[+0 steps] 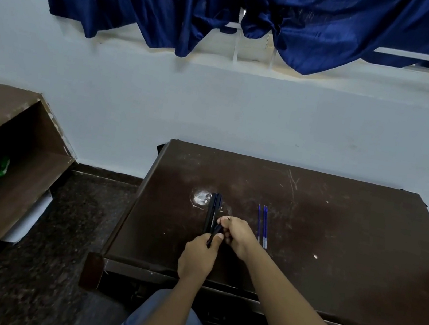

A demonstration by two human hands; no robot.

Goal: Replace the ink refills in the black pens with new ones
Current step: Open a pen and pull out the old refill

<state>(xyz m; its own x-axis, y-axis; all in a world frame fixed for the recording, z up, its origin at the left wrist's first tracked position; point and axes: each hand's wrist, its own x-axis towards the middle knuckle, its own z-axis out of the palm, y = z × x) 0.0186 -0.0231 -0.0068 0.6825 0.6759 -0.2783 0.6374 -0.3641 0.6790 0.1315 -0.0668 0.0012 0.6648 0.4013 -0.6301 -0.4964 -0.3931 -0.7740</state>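
The left hand (199,258) pinches the lower end of a black pen (214,235), and the right hand (236,236) curls round its upper end. Just beyond the fingers, other black pens (213,208) lie on the table (334,251), with blue refills (263,225) to their right.

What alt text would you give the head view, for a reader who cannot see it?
Seen from above, a person's left hand and right hand both grip one black pen over a dark brown table. More black pens lie just beyond the hands, and blue refills lie to their right.
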